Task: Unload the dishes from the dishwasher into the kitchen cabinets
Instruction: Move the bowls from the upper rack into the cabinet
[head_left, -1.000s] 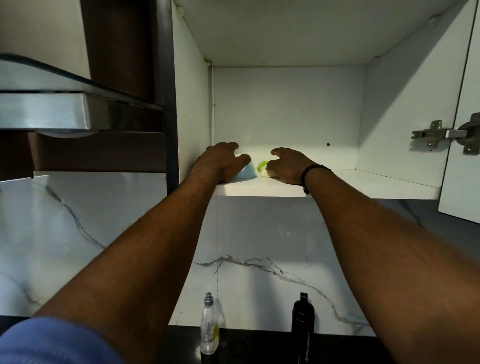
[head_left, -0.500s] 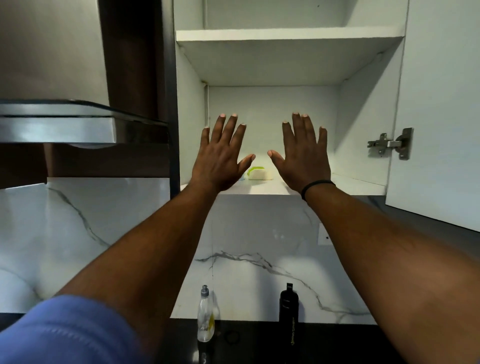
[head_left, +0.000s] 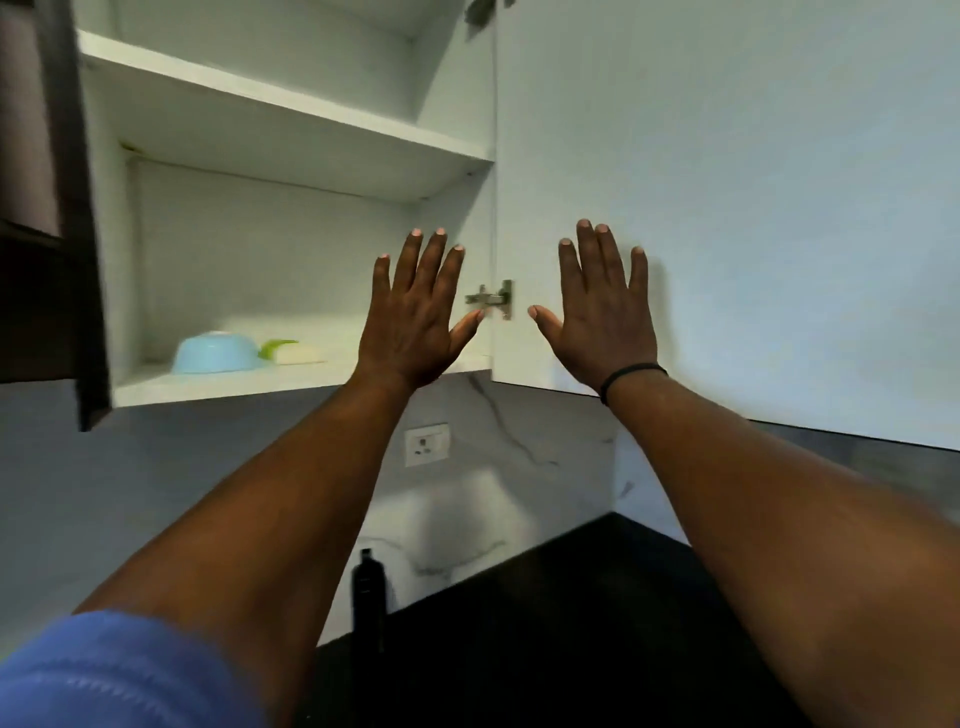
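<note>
Green-and-cream item (head_left: 291, 352) blurred beside blue bowl (head_left: 215, 353).

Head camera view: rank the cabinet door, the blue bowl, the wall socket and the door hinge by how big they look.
1. cabinet door, by far the largest
2. blue bowl
3. wall socket
4. door hinge
The bowl sits deeper in the cabinet and the socket is farther away, so true sizes may differ.

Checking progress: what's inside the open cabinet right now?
On the lower shelf: an upturned blue bowl and a cream-and-green item beside it. Upper shelf's top isn't visible from below.
</note>
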